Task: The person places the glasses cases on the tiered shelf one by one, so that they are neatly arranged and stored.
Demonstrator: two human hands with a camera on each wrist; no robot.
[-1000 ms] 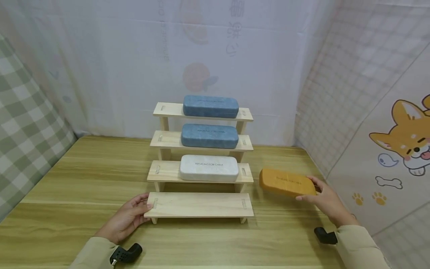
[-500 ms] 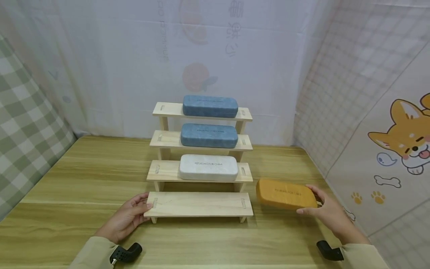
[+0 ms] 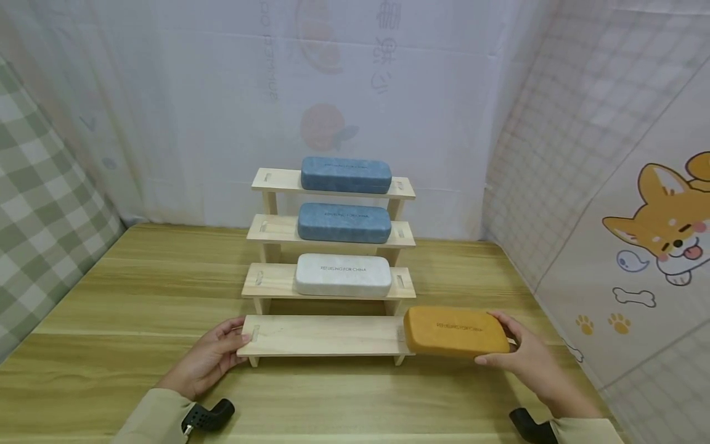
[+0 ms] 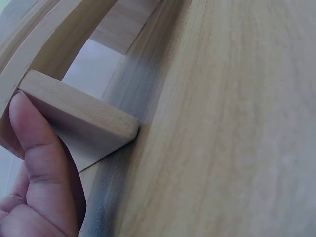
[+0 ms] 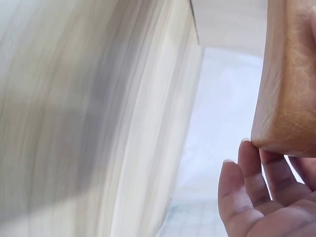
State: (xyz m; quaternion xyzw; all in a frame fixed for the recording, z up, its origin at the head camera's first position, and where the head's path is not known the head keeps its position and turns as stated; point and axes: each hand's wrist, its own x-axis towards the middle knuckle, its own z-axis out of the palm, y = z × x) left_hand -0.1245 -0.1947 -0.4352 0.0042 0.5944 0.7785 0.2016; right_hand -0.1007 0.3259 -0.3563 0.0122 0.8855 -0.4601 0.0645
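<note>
My right hand (image 3: 527, 357) pinches the right end of an orange glasses case (image 3: 457, 332), fingers behind it and thumb in front. The case's left end overlaps the right end of the lowest step in the head view; whether they touch I cannot tell. In the right wrist view the case (image 5: 291, 98) is held off the table. My left hand (image 3: 208, 357) grips the left end of the stepped wooden stand (image 3: 322, 336) at its lowest step. The left wrist view shows the thumb (image 4: 37, 148) against the board's edge and a support leg (image 4: 84, 111).
Higher steps hold a white case (image 3: 342, 275) and two blue cases, one on the middle step (image 3: 344, 223) and one on top (image 3: 346, 175). The stand is on a wood-grain table (image 3: 138, 296). A white curtain (image 3: 194, 123) hangs behind, and a patterned cloth (image 3: 582, 216) borders the right.
My right hand has brought the orange case left and toward me, from beside the stand to the lowest step's right end, and levelled its tilt. The left hand has stayed put.
</note>
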